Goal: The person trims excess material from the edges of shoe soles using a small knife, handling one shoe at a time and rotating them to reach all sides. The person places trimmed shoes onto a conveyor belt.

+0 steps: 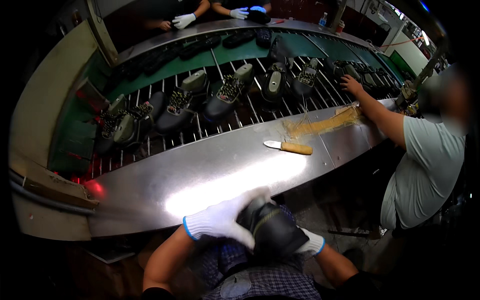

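At about 9 o'clock a row of dark shoes [172, 107] on lasts stands on the barred conveyor [210, 127], running on towards 1 o'clock. Below it the steel bench [165, 185] curves across the middle.

At 6 o'clock the left hand [222, 220], in a white knit glove with a blue cuff, lies over the top of a black shoe [272, 230] held close to the body; its grip is curled against the shoe's upper, fingers pressed onto it. The shoe is below the bench's near edge, over a checked shirt. The right hand [311, 243], gloved the same way, sits under and behind the shoe at about 5 o'clock; most of it is hidden, so its grip looks wrapped round the shoe, though I cannot tell for certain.

On the bench near the centre lies a knife [288, 147] with a pale wooden handle, well apart from both hands. Towards 2 o'clock a yellowish smear of glue [322, 125] spreads on the steel. At 3 o'clock a co-worker in a pale shirt [432, 165] reaches a bare hand [351, 85] to the shoes on the conveyor.
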The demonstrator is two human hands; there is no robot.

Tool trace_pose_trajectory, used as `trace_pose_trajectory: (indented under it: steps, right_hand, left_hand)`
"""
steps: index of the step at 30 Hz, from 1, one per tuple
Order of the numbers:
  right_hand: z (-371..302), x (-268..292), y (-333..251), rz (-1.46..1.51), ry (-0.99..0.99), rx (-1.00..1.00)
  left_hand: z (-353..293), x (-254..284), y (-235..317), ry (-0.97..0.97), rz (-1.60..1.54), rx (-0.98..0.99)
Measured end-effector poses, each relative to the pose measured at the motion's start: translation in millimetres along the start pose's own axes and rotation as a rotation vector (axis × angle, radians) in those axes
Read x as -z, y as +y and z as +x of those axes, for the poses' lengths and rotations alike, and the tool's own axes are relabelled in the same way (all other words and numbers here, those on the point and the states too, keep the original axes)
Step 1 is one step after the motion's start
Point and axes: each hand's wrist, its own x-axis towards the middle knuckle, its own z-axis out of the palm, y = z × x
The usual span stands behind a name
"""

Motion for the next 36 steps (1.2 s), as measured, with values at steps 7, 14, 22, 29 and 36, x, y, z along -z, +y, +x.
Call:
trace_pose_trajectory:
  steps: [7,14,22,29,36]
  right_hand:
    - [63.4,39.3,-136.5,-0.008,0.165,0.46]
    - [112.1,141.8,-117.0,-1.327,0.553,0.108]
    - [126.1,181.5,-52.0,-1.376,0.796,-0.058]
    - [132.3,-16.1,-187.9,-1.238,0.122,0.333]
    - [186.4,-71.0,-189.7,-1.123,-0.032,-0.078]
  left_hand:
    - [-51.9,-20.3,73.4,0.535,0.014,-0.731]
    - [-104.4,19.7,1.3,1.192,0.216,-0.314]
    - [-172.3,-31.4,-52.8,1.071,0.528,0.702]
    - [-167.1,-45.8,-67.1,1.273,1.04,0.148]
    - [-147.1,10.8,-49.6,0.917,0.797,0.326]
